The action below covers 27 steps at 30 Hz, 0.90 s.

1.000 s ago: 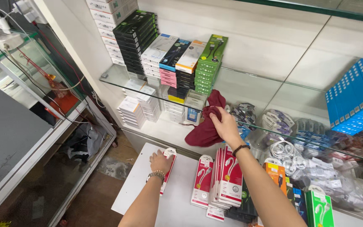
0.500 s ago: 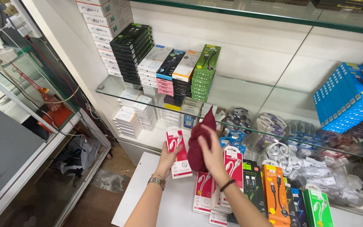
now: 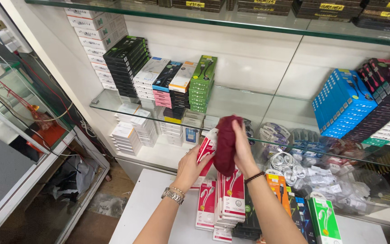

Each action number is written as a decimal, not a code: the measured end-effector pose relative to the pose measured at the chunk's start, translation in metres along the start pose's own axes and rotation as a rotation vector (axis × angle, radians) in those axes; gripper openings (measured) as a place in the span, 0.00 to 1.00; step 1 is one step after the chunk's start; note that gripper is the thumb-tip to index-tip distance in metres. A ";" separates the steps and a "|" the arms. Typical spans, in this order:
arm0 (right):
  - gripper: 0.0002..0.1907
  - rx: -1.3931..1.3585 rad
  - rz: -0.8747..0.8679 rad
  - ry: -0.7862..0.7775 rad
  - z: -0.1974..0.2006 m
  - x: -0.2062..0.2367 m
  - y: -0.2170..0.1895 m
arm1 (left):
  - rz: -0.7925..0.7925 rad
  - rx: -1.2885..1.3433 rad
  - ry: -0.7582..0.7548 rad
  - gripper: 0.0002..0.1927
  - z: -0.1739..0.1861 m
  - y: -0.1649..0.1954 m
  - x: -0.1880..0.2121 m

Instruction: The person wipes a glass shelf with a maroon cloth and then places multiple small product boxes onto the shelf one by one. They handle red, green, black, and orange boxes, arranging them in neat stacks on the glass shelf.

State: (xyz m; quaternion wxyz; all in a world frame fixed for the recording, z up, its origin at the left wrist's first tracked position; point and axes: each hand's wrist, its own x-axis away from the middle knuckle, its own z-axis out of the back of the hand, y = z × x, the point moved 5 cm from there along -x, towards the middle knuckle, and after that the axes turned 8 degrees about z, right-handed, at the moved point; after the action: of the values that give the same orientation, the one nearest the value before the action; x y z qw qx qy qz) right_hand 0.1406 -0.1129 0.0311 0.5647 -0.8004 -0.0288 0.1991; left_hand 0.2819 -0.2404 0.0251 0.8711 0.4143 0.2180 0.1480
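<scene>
In the head view, the glass shelf (image 3: 113, 106) across the middle of the frame carried neat stacks of flat boxes: black boxes (image 3: 125, 61) at upper left, green boxes (image 3: 202, 83) beside them, and blue boxes (image 3: 341, 104) at the right. Under the glass at centre right lay clear bags of coiled white cables (image 3: 290, 162). At lower centre the white table (image 3: 150, 212) bore upright red-and-white carded packs (image 3: 231, 199), with an orange pack (image 3: 278, 190) and a green pack (image 3: 323, 221) to their right. The left hand (image 3: 190, 167), wearing a metal watch, had its fingers closed on a red-and-white pack (image 3: 207, 151) raised above the table. The right hand (image 3: 242, 149) pressed a soft, crumpled dark red cloth (image 3: 225, 144) against that pack, fingers wrapped around the cloth. Half a second before, pack and cloth had been held slightly apart; now they met at the centre of the frame, just below the shelf edge.
</scene>
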 end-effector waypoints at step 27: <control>0.32 1.079 0.057 -0.029 0.147 -0.086 -0.068 | 0.677 1.103 -0.041 0.25 -0.094 -0.045 -0.116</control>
State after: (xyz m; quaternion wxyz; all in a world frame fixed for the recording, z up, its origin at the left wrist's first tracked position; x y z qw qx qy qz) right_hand 0.0221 0.0196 0.0759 0.8896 -0.3942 0.0915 0.2119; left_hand 0.1382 -0.2569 -0.0337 0.4394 0.8497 0.1029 0.2728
